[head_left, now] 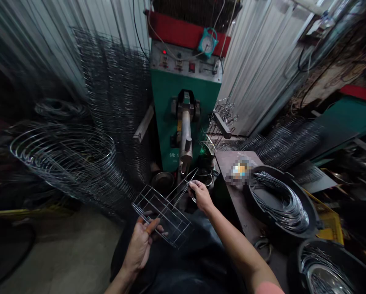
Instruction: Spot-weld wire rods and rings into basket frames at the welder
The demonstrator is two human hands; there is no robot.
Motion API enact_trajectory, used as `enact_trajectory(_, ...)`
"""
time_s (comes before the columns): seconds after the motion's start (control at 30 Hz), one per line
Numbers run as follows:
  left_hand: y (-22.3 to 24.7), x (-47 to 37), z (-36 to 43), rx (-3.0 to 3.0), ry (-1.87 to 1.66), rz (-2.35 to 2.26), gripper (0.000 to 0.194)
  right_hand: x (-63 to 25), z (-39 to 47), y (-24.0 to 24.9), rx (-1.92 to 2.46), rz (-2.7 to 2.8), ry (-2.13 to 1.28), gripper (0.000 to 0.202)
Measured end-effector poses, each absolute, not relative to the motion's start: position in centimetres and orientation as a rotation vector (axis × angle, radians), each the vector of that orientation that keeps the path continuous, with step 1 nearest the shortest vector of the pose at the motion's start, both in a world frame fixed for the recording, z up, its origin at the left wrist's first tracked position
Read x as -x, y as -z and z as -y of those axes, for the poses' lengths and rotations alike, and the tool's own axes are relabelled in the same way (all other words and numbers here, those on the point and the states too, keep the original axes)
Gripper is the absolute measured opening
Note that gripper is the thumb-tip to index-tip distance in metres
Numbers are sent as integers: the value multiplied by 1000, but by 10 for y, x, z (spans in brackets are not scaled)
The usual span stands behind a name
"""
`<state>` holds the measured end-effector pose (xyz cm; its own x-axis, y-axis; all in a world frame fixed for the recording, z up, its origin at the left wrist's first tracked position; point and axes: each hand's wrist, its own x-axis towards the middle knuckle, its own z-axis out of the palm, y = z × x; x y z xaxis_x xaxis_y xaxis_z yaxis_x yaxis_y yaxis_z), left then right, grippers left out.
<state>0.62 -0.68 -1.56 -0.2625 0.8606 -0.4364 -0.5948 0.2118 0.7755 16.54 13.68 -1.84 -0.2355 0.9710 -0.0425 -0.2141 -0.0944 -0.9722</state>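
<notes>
My left hand [144, 237] is closed on the near left edge of a small wire rack [163, 210], a metal grid tilted above my lap. My right hand [201, 195] pinches a thin bent wire piece [183, 188] at the far right side of the rack. Its looped end points up toward the electrode arm [186, 153] of a green spot welding machine [164, 110]. Whether the wire piece touches the rack or the electrode, I cannot tell.
Tall stacks of wire frames [115, 81] and round wire hoops [63, 151] stand to the left. At right, a small table [238, 200] carries a black basin [277, 200] of bent wires. Another basin [326, 265] with wires sits nearer. Two bars [222, 125] jut from the machine.
</notes>
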Motion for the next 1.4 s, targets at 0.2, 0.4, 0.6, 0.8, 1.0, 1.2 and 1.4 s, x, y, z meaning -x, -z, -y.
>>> enact_trajectory(0.2, 19, -3, -1, -299, -1423, -1190, 53, -163, -149, 22, 959, 1131, -1591, 24)
enact_trajectory(0.4, 19, -1, -14, -277, -1434, -1189, 50, -159, -160, 17, 972, 1096, -1630, 23)
enact_trajectory(0.6, 8, 0, -22, -253, -1427, -1201, 45, -155, -170, 11, 999, 1096, -1613, 24)
enact_trajectory(0.8, 2, -2, -22, -249, -1442, -1193, 44, -163, -170, 11, 1079, 1094, -1651, 28)
enact_trajectory(1.0, 6, -13, -21, -237, -1515, -1194, 46, -202, -101, 24, 1030, 1411, -1835, 36)
enact_trajectory(1.2, 8, -22, -19, -267, -1544, -1138, 46, -204, -72, 41, 1117, 1484, -1671, 31)
enact_trajectory(1.4, 8, -23, -14, -273, -1543, -1111, 45, -202, -72, 36, 1109, 1546, -1582, 31)
